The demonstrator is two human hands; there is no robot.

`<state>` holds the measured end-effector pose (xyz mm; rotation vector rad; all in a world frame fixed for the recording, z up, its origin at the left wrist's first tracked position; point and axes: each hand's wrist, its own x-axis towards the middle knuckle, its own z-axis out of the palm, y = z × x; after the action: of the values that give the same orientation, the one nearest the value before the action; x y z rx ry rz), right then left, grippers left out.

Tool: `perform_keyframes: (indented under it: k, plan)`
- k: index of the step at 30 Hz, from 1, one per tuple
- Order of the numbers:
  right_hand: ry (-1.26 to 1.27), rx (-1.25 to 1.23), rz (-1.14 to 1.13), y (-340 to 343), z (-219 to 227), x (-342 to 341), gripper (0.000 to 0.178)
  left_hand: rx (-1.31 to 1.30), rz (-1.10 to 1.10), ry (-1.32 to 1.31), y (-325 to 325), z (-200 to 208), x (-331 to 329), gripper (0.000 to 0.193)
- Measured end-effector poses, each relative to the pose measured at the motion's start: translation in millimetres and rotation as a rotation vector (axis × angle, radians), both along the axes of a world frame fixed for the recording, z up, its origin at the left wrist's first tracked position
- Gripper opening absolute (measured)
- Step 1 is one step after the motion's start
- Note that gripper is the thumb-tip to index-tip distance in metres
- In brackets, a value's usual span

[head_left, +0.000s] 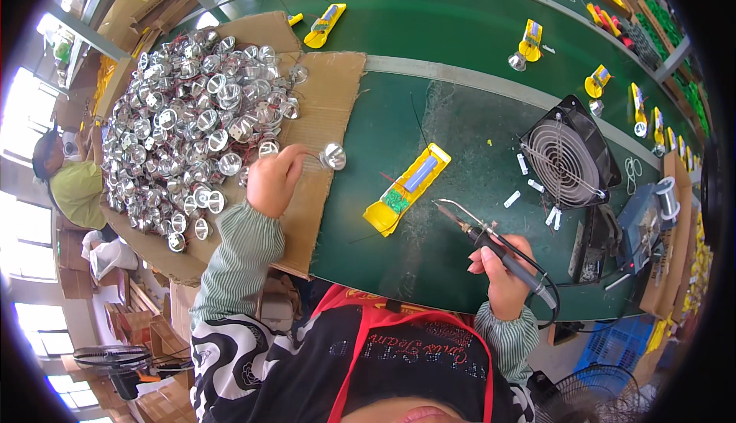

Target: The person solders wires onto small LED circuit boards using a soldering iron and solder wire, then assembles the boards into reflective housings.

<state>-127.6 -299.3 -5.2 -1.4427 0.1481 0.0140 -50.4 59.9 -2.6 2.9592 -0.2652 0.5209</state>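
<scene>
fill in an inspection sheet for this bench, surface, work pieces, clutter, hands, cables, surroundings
surface: green bench top, scuffed
work pieces: yellow casing with green circuit board; heap of silvery reflectors on cardboard
clutter: small white pieces beside black fan
hands: left hand holds a single reflector, apparently by its leads; right hand grips soldering iron
cables: black cable looping near the iron
surroundings: more yellow casings beyond; person at far left

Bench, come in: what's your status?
Left hand holds lamp reflector by wire. Right hand grips soldering iron. Open yellow flashlight casing lies between. Fan stands to its right.
</scene>
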Motion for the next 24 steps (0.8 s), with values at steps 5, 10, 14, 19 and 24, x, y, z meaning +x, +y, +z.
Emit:
perform_keyframes:
  k: [5, 10, 14, 19, 24]
  plan:
    - [-0.005, 0.039, 0.058, 6, 3, 2, 0.019, -0.758, -0.025, 0.248, -28, -5, -19, 0.011]
    - [-0.041, -0.025, 0.114, 13, 5, 4, 0.019, -1.303, -0.06, 0.41, -49, -21, -27, 0.022]
    - [-0.004, -0.003, 0.133, 14, 7, 6, 0.018, -1.198, -0.003, 0.647, -63, -8, -25, 0.02]
    - [-0.009, -0.003, 0.149, 19, 4, 10, 0.019, -0.861, 0.046, 0.732, -78, 5, -23, 0.01]
    - [-0.003, -0.014, 0.186, 25, 2, 16, 0.019, -0.561, -0.179, 0.417, -88, -7, -21, 0.008]
